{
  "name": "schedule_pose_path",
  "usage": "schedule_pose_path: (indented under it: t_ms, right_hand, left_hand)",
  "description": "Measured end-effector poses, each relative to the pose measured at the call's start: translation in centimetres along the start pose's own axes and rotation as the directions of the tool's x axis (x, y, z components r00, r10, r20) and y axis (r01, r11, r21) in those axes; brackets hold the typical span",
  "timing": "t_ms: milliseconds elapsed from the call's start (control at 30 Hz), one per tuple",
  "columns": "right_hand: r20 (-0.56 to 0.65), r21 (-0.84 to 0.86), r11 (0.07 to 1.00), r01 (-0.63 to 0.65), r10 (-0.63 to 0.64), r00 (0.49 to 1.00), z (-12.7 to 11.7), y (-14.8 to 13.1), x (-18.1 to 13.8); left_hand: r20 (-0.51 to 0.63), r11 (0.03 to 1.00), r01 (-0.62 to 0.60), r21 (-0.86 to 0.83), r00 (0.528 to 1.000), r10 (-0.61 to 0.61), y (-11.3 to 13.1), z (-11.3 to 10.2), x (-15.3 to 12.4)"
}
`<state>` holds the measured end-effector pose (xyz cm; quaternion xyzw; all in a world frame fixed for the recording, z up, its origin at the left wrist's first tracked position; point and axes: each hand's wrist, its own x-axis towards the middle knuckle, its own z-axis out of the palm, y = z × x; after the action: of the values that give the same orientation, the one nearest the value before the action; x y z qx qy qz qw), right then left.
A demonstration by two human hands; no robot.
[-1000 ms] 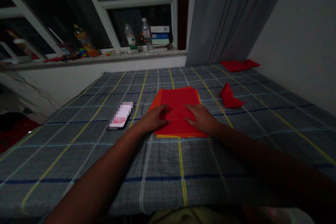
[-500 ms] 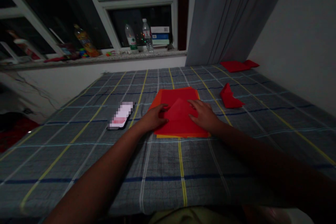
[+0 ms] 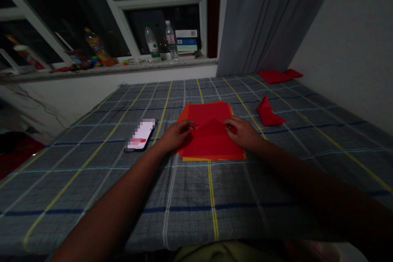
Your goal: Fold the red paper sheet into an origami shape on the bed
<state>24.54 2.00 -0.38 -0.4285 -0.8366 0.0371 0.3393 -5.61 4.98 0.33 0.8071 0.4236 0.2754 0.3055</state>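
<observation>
A grey plaid bedcover (image 3: 196,196) spreads under both forearms and runs on far beyond the hands, to a window sill (image 3: 107,67) and a grey curtain (image 3: 260,20). Directly under the hands lies a stack of red paper (image 3: 215,151), with orange edges showing at its near side and its left side.

The left hand (image 3: 175,135) and right hand (image 3: 244,133) sit near each other on the stack, fingertips turned inward. Between them the top sheet (image 3: 210,127) rises in a low peaked flap. Each hand's fingers are closed on one end of that flap, as far as the dim light shows.

To fold this well, I judge that the two ends should be brought level so the edges meet. The lower sheets should stay flat under the heels of the hands, and the crease should be pressed from the middle outward.

Just outside the left hand lies a phone (image 3: 140,135). Beyond and outside the right hand sits a folded red piece (image 3: 268,114), well apart from it, and further off lie more red sheets (image 3: 278,75). Two clear bottles (image 3: 152,43) stand on the sill, far past the fingertips.
</observation>
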Motion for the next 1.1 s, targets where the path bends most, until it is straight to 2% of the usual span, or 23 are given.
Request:
schedule_pose_path:
  t_ms: [133, 267, 333, 500, 633, 767, 933, 1100]
  right_hand:
    - [0.009, 0.0, 1.0, 0.004, -0.004, 1.0, 0.0, 0.0, 0.0]
    - [0.0, 0.0, 1.0, 0.028, -0.028, 1.0, 0.2, 0.2, -0.1]
    - [-0.009, -0.001, 1.0, 0.028, -0.028, 1.0, 0.2, 0.2, -0.2]
    - [-0.005, -0.012, 1.0, -0.003, 0.003, 1.0, 0.1, 0.0, -0.2]
    - [-0.01, 0.002, 1.0, 0.016, -0.016, 1.0, 0.1, -0.1, -0.1]
    - [-0.012, 0.002, 1.0, 0.024, -0.024, 1.0, 0.3, 0.0, -0.2]
    - [-0.008, 0.009, 1.0, 0.02, -0.02, 1.0, 0.3, 0.1, -0.2]
    - [0.028, 0.012, 1.0, 0.016, -0.017, 0.999, -0.2, 0.2, -0.1]
  left_hand:
    - [-0.004, 0.992, 0.059, -0.113, 0.998, -0.06, -0.2, 0.4, 0.1]
    - [-0.047, 0.987, 0.07, -0.146, 0.996, -0.078, -0.6, 0.6, 0.3]
    - [-0.057, 0.991, 0.066, -0.114, 0.996, -0.072, -0.8, 0.6, 0.3]
    - [-0.028, 0.998, -0.026, 0.063, 0.999, 0.028, -1.0, 0.9, 0.2]
    - [-0.041, 0.986, -0.012, 0.167, 0.999, 0.019, -0.6, 1.2, 0.2]
    - [-0.047, 0.973, -0.005, 0.231, 0.999, 0.016, -0.3, 1.3, 0.4]
    - [-0.025, 0.963, -0.084, 0.257, 0.995, 0.094, -0.3, 1.0, 0.6]
    - [-0.021, 0.967, 0.002, 0.253, 1.0, 0.003, -0.8, 0.2, 0.5]
